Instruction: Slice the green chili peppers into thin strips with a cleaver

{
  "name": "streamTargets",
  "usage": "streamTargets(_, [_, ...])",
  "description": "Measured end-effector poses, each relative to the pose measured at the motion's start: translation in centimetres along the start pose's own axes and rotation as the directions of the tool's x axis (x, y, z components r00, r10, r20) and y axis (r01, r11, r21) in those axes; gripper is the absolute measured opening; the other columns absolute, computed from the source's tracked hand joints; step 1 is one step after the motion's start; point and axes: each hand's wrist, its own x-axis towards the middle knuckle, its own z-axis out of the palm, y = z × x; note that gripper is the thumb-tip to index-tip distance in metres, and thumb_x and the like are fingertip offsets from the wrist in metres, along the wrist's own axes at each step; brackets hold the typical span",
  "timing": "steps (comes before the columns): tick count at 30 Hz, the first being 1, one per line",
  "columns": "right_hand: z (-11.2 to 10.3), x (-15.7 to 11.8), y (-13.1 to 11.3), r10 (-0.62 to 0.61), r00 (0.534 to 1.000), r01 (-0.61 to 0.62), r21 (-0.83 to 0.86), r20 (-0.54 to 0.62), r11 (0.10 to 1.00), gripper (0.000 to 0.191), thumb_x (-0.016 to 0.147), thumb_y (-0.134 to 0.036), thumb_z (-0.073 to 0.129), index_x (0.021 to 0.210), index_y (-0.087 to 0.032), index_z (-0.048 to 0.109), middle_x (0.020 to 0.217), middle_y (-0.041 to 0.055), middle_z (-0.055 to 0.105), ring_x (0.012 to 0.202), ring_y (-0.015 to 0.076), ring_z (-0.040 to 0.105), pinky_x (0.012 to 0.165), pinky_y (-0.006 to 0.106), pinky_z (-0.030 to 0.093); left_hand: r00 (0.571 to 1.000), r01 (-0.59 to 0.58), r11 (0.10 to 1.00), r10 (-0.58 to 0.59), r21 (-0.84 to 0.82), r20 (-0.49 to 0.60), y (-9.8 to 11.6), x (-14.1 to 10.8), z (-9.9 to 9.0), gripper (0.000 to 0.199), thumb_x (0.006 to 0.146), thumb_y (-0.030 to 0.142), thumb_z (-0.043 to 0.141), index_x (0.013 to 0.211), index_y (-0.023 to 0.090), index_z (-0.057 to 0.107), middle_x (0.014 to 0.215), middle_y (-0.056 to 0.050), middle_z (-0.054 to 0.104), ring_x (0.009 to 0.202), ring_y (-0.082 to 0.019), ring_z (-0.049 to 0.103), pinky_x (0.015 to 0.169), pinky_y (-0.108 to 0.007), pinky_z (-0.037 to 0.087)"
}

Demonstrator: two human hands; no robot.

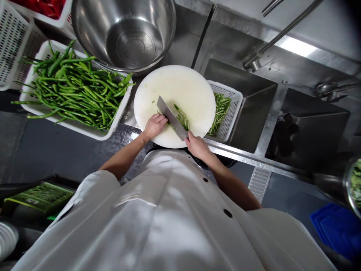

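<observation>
On a round white cutting board (175, 84), my right hand (198, 146) is closed around the handle of a cleaver (172, 119). Its broad blade slants up and left across the board. My left hand (155, 125) is at the blade's left side, fingers curled down on green chili peppers that the hand and blade mostly hide. Cut chili pieces (182, 117) lie just right of the blade. A white basket (238, 98), partly under the board's right side, holds sliced chilies (221, 109). To the left, long whole green chilies (81, 88) heap over a white basket (105, 136).
A large steel bowl (126, 41) stands behind the board. Steel sinks (251, 124) with a faucet (255, 62) lie to the right. Red contents fill a white basket (60, 20) at the upper left. A bowl of chopped greens (355, 184) sits at the right edge.
</observation>
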Motion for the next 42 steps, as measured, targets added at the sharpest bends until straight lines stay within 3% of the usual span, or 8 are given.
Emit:
streamTargets(4, [0.8,1.3,0.0,-0.015,0.999,0.017,0.039,-0.051,0.999,0.041,0.115,-0.035,0.037,0.149,-0.013,0.045,0.121,0.0184,0.076,0.11,0.0315,0.071,0.081,0.031,0.044,0.996,0.031,0.999,-0.03,0.01,-0.085,-0.6,-0.4,0.0,0.03,0.108,0.015,0.041,0.111,0.019,0.071,0.111,-0.009,0.071,0.102,-0.023,0.064,0.091,-0.037,0.057])
streamTargets(16, [-0.4,-5.0,0.6,0.003,0.998,-0.004,0.02,0.057,1.0,0.031,0.115,-0.036,0.039,0.134,-0.016,0.051,0.101,0.0135,0.075,0.095,0.0286,0.071,0.071,0.03,0.038,0.998,0.056,0.998,-0.057,-0.024,-0.031,-0.4,-0.5,-0.6,0.028,0.106,0.016,0.044,0.105,0.02,0.071,0.103,-0.01,0.072,0.098,-0.025,0.06,0.092,-0.042,0.053])
streamTargets(23, [1.4,0.6,-1.0,-0.003,0.999,0.007,0.087,-0.052,0.996,0.04,0.113,-0.034,0.04,0.145,-0.012,0.048,0.115,0.0193,0.076,0.105,0.0313,0.071,0.082,0.033,0.046,0.995,0.099,0.989,-0.102,-0.111,-0.02,-0.2,-0.2,-0.5,0.029,0.104,0.014,0.042,0.101,0.02,0.07,0.1,-0.01,0.07,0.098,-0.025,0.062,0.094,-0.042,0.055])
streamTargets(28, [1.8,1.5,2.0,-0.062,0.984,0.099,0.226,-0.167,0.969,0.034,0.11,-0.035,0.044,0.135,-0.016,0.057,0.111,0.0149,0.077,0.101,0.0304,0.071,0.083,0.034,0.049,0.963,0.186,0.959,-0.22,-0.214,-0.152,-0.4,-0.5,-2.5,0.028,0.103,0.016,0.042,0.113,0.021,0.067,0.12,-0.01,0.068,0.114,-0.022,0.064,0.101,-0.039,0.058])
streamTargets(31, [3.0,-0.1,3.4,-0.11,0.968,0.166,0.243,-0.227,0.956,0.028,0.108,-0.036,0.045,0.124,-0.019,0.06,0.104,0.0127,0.077,0.094,0.0293,0.071,0.08,0.034,0.049,0.893,0.323,0.927,-0.365,-0.192,-0.263,-3.1,-1.2,-5.8,0.018,0.103,0.024,0.049,0.112,0.021,0.065,0.119,-0.01,0.068,0.117,-0.025,0.064,0.104,-0.043,0.057])
streamTargets(35, [5.1,-0.3,3.7,-0.225,0.956,0.283,0.391,-0.189,0.875,0.023,0.103,-0.044,0.05,0.107,-0.025,0.062,0.085,0.0048,0.074,0.077,0.023,0.07,0.07,0.03,0.049,0.722,0.566,0.808,-0.582,-0.164,-0.375,-10.3,-3.7,-11.3,0.014,0.099,0.032,0.059,0.104,0.02,0.063,0.112,-0.012,0.066,0.121,-0.031,0.062,0.111,-0.052,0.052])
streamTargets(39, [5.3,1.8,7.5,-0.031,0.993,0.098,0.647,-0.114,0.756,0.038,0.094,-0.063,0.051,0.1,-0.026,0.058,0.049,-0.0093,0.048,0.039,0.0161,0.048,0.045,0.027,0.037,0.516,0.757,0.631,-0.737,-0.171,-0.437,-16.5,-7.9,-15.9,0.009,0.091,0.028,0.062,0.095,0.02,0.062,0.109,-0.013,0.063,0.123,-0.034,0.06,0.115,-0.055,0.048])
streamTargets(42, [3.9,3.2,13.2,0.132,0.977,0.04,0.747,-0.169,0.663,0.046,0.083,-0.071,0.059,0.093,-0.027,0.052,0.047,-0.0101,0.049,0.036,0.0138,0.045,0.041,0.025,0.035,0.353,0.84,0.499,-0.801,-0.213,-0.484,-17.8,-11.0,-17.4,0.009,0.088,0.023,0.057,0.093,0.02,0.063,0.107,-0.012,0.063,0.12,-0.033,0.062,0.115,-0.053,0.048])
